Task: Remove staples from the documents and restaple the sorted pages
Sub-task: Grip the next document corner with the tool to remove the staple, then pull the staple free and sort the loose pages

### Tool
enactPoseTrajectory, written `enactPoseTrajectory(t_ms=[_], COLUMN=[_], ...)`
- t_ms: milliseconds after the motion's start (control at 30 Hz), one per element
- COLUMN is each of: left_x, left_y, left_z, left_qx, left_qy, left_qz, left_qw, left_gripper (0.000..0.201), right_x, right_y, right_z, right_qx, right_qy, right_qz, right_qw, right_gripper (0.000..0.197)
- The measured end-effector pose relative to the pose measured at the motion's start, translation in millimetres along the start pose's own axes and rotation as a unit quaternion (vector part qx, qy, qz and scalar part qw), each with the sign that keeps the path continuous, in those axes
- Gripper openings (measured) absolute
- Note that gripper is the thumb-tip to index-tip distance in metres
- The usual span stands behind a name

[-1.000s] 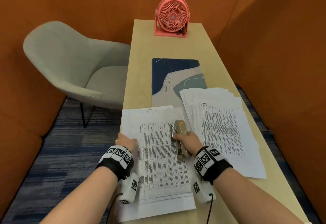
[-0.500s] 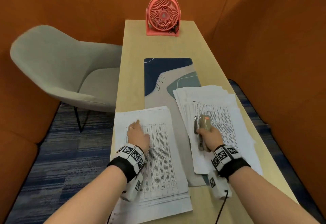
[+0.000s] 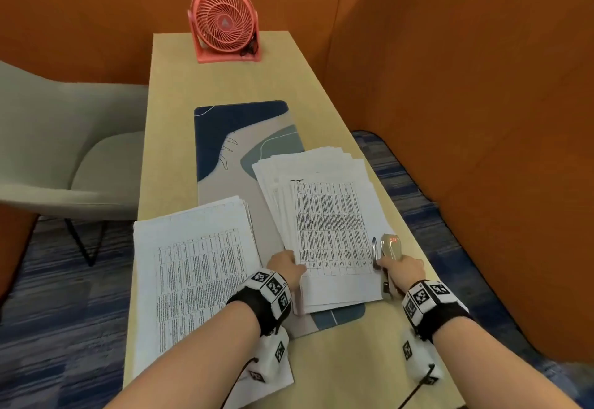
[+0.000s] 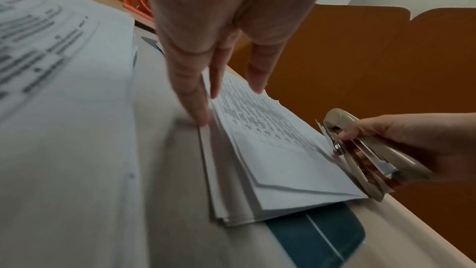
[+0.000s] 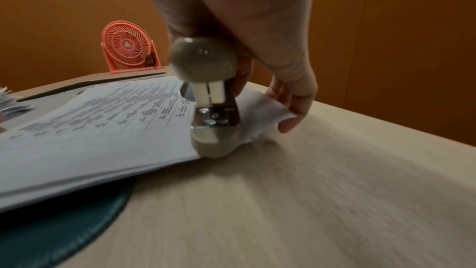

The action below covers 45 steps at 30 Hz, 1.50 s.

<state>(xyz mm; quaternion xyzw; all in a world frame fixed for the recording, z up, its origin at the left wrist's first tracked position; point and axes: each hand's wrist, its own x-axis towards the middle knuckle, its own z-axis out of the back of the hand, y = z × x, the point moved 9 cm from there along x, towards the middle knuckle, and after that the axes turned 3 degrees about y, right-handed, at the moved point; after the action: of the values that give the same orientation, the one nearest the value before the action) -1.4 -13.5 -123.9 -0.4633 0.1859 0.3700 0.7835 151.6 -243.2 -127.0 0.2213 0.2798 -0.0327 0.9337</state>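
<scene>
You had a coral-pink fan [image 3: 223, 21], white papers [image 3: 331, 231] printed with black tables, a beige stapler [image 3: 390, 247], orange walls [image 3: 466, 54].

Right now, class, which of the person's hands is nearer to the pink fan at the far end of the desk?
Left, narrowly. The left hand rests on the near left edge of the right-hand paper stack, more in line with the pink fan; the right hand, gripping the stapler, sits farther right.

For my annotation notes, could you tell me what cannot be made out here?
- Printed text on the right stack: too small in the head view, blurred in the wrist views.
- Staples in either stack: too small.
- Left stack: partly under the left hand's forearm.
- Stapler mouth: hidden by paper.
</scene>
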Motion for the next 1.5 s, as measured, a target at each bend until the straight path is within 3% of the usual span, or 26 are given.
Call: enactPoseTrajectory(t_ms=[33,100,200,333,400,533,600,700,767,833,933,1033,1133,1233,1300,1367,1500], left_x=[0.5,2.6,1.5,-0.7,-1.2,0.5,-5.4,-14.4,-18.7,-21.6,-26.5,-34.0,-40.5,-50.2,-58.7,-65.1,-59.9], left_y=[-1.3,0.4,1.1,-2.9,-6.9,-6.4,-7.2,-4.5,2.5,11.3,24.2,35.0,35.5,22.0,8.4,-7.3,-30.6], left_z=[-1.1,-2.3,-2.8,3.0,2.6,4.4,9.7,15.1,17.2,19.3,20.9,24.8,44.9,80.4,103.3,117.8,116.1], left_qx=[0.007,0.009,-0.051,-0.159,-0.168,-0.171,-0.197,-0.212,-0.207,-0.217,-0.244,-0.265,-0.232,-0.234,-0.183,-0.098,0.064], left_qy=[-0.002,-0.016,-0.043,-0.104,-0.102,-0.092,-0.1,-0.099,-0.096,-0.085,-0.068,-0.067,-0.123,-0.227,-0.291,-0.314,-0.222], left_qz=[0.003,0.022,0.03,-0.005,-0.014,-0.03,-0.055,-0.09,-0.11,-0.12,-0.12,-0.093,-0.074,-0.111,-0.134,-0.154,-0.191], left_qw=[1.0,1.0,0.997,0.982,0.98,0.98,0.974,0.968,0.968,0.965,0.96,0.957,0.962,0.939,0.93,0.932,0.954], left_gripper=[0.015,0.035,0.048,0.071,0.082,0.071,0.065,0.049,0.037,0.03,0.031,0.036,0.079,0.114,0.117,0.111,0.1], right_x=[0.1,-0.5,-1.9,0.2,-0.5,-0.5,0.6,-3.5,-6.8,-9.1,-17.3,-29.8,-48.3,-65.3,-74.5,-83.5,-103.6], right_y=[-0.1,-1.7,-2.4,-0.9,2.7,6.7,9.1,19.3,25.8,29.4,37.8,46.8,61.3,79.1,89.9,99.8,112.7], right_z=[-0.2,-0.6,-1.4,-6.6,-7.9,-3.5,4.2,7.4,8.4,10.7,16.0,21.4,24.1,22.1,18.3,14.2,10.7], right_qx=[-0.023,-0.056,-0.065,-0.043,-0.043,-0.046,0.038,0.245,0.326,0.36,0.399,0.434,0.405,0.341,0.299,0.252,0.187], right_qy=[-0.002,-0.004,-0.001,0.033,0.047,0.041,0.025,0.073,0.109,0.121,0.123,0.114,0.117,0.138,0.156,0.173,0.195], right_qz=[0.003,-0.001,-0.005,0.014,0.028,0.034,0.04,0.063,0.068,0.066,0.078,0.098,0.139,0.192,0.226,0.257,0.307], right_qw=[1.0,0.998,0.998,0.998,0.998,0.998,0.998,0.965,0.937,0.923,0.905,0.888,0.896,0.91,0.914,0.917,0.912], right_gripper=[0.039,0.043,0.046,0.044,0.043,0.039,0.033,0.027,0.03,0.029,0.012,0.013,0.008,0.009,0.014,0.018,0.017])
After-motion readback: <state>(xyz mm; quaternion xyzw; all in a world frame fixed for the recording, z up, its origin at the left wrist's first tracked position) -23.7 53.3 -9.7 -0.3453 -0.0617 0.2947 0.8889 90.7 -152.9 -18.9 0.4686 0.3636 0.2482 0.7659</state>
